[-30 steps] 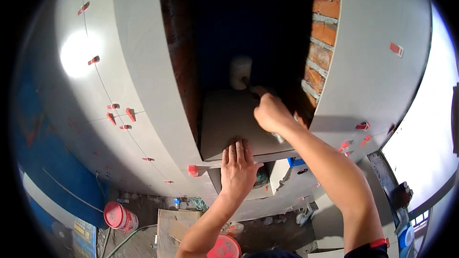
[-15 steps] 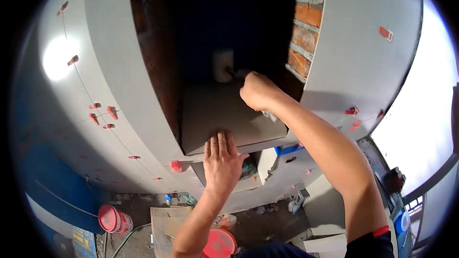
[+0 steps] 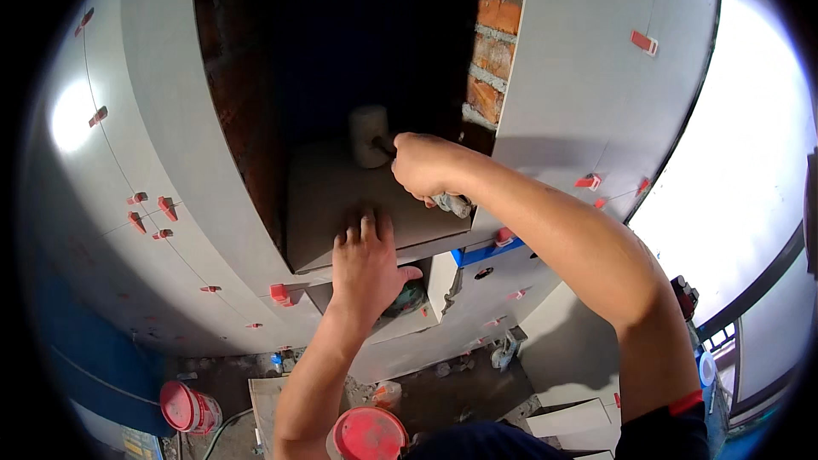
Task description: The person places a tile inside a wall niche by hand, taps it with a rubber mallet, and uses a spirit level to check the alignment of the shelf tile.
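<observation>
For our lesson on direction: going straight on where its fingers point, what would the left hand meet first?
The left hand would probably meet the mallet head, though its height above the slab is unclear.

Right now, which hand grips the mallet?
The right hand, its fist closed on the white-headed mallet; the left hand holds no tool and rests, open, on the grey slab.

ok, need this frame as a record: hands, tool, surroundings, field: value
left hand: fingers resting on slab, near front edge
right hand: closed around mallet handle
mallet head: over slab, contact unclear
opening: brick visible on right side
wall: grey, red clips
below: two buckets with red tops
</observation>
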`<action>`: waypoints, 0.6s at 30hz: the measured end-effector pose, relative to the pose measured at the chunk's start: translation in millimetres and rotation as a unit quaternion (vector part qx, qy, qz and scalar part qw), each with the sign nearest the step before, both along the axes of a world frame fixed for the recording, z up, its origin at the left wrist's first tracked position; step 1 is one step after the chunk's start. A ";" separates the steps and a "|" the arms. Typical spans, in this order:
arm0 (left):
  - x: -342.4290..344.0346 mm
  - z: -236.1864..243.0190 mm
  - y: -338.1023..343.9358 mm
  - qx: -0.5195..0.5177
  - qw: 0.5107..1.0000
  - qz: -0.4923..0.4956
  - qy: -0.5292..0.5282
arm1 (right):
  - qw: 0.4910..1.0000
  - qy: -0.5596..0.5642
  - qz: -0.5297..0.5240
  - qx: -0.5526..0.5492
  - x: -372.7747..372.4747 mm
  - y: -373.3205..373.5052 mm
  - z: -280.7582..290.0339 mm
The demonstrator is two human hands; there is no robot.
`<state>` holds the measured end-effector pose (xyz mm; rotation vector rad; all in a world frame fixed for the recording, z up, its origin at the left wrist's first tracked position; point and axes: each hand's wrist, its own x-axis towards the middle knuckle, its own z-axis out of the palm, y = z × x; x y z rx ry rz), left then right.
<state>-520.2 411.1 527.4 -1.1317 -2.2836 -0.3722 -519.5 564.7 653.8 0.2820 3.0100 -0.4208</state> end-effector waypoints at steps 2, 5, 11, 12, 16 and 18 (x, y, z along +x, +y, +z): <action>-1.9 -7.0 8.3 -0.020 1.000 0.015 0.018 | 1.000 0.017 -0.013 -0.004 -4.0 3.6 5.1; -5.2 -12.0 10.7 -0.060 0.998 0.020 0.011 | 0.997 0.070 -0.041 -0.007 -11.4 7.2 8.1; -5.7 -16.4 17.5 -0.039 0.998 0.023 0.049 | 0.988 0.048 -0.049 0.139 -27.9 8.6 -13.4; -3.9 -18.6 20.9 -0.032 0.998 0.020 0.046 | 0.979 0.004 -0.011 0.204 -31.7 18.7 -19.1; -11.9 -19.3 12.7 -0.035 0.998 0.036 0.035 | 0.980 0.130 -0.153 -0.002 -16.3 -9.9 -3.1; -10.6 -19.8 13.0 -0.040 0.998 0.043 0.028 | 0.963 0.227 -0.143 -0.005 -19.4 -3.2 -31.4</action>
